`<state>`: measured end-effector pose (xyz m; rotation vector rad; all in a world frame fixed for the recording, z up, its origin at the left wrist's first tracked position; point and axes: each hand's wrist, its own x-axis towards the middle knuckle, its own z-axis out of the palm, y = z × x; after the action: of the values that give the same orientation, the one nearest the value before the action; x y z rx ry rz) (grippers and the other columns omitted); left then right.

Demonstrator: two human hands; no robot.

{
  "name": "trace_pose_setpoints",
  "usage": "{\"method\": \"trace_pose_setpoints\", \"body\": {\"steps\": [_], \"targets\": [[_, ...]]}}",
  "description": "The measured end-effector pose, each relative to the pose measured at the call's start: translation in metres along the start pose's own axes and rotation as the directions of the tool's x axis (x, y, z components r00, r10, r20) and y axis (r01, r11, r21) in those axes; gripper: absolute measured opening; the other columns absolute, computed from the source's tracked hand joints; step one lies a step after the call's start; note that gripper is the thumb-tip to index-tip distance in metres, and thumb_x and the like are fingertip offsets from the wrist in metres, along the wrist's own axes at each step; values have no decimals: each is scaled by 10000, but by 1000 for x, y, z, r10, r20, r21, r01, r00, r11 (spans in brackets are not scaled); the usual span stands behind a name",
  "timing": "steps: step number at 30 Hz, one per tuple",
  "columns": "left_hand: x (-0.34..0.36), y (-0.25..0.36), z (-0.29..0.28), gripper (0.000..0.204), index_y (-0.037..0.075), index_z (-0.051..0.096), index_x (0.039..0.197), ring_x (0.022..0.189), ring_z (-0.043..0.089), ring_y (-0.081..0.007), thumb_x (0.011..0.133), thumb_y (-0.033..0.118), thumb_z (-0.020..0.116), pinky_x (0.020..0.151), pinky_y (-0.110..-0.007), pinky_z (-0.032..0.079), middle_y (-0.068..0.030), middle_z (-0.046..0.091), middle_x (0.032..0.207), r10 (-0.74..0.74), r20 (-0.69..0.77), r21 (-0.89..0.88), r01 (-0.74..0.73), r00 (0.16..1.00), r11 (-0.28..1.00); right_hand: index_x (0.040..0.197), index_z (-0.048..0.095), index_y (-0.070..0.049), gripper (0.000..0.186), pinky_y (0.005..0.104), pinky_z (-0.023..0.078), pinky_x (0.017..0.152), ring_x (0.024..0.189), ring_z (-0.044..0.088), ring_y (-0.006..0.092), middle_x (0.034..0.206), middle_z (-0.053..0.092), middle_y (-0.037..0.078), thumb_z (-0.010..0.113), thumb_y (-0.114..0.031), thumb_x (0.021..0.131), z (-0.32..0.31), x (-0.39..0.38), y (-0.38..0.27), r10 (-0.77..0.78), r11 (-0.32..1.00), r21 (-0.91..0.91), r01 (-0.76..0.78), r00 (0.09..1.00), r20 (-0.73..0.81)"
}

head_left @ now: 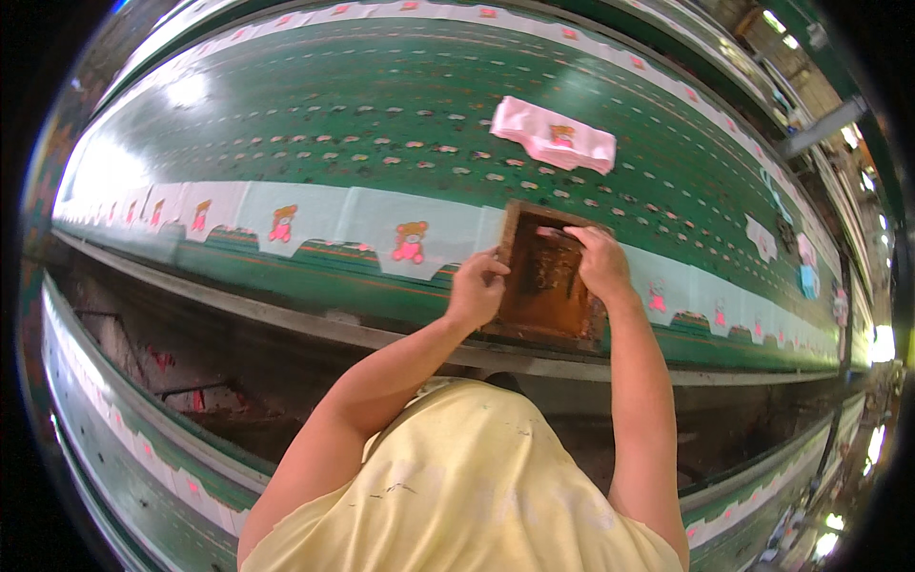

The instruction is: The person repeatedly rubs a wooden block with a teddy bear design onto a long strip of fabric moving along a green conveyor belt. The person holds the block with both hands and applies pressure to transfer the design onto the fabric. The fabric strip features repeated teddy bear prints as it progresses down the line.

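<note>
A small wooden screen-printing frame (541, 337) lies over the row of pale fabric pieces at the near side of a long green table. Brown ink stains its mesh. My left hand (478, 289) has its fingers closed on the frame's left side. Inside the frame, near its far edge, my right hand (600, 262) grips a dark squeegee (555, 234) with a reddish end; my fingers hide part of it. Left of the frame, a fabric piece (381, 229) bears a brown and pink bear print (410, 242). The frame covers the fabric beneath it.
Beyond the frame, a stack of pink fabric pieces (553, 136) sits on the green table (315, 105). Printed pieces continue rightward (658, 281). Another fabric row (488, 13) runs along the far edge. Small pink and blue pieces (808, 276) lie at the right. A parallel table (143, 448) stands behind me.
</note>
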<state>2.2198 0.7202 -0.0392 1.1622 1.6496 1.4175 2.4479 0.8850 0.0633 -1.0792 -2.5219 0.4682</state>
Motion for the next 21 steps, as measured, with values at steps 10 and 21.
{"method": "trace_pose_setpoints", "body": {"steps": [10, 21], "targets": [[-6, 6, 4, 180, 64, 793, 1043, 1307, 699, -330, 921, -64, 759, 1097, -415, 564, -204, 711, 1543, -13, -35, -7, 13, 999, 1000, 1287, 831, -113, 484, 511, 546, 1036, 1125, 698, 371, 1191, 788, 94, 591, 73, 909, 1, -81, -56, -74, 992, -104, 78, 997, 35], [-6, 7, 10, 292, 40, 749, 1234, 1463, 661, -324, 1003, -121, 671, 1172, -395, 555, -231, 632, 1641, -61, -33, -166, 55, 998, 985, 1314, 831, -90, 513, 493, 568, 1053, 1165, 694, 362, 1256, 787, 107, 609, 93, 889, -12, -117, -81, -60, 998, 18, 58, 992, 114]]}}
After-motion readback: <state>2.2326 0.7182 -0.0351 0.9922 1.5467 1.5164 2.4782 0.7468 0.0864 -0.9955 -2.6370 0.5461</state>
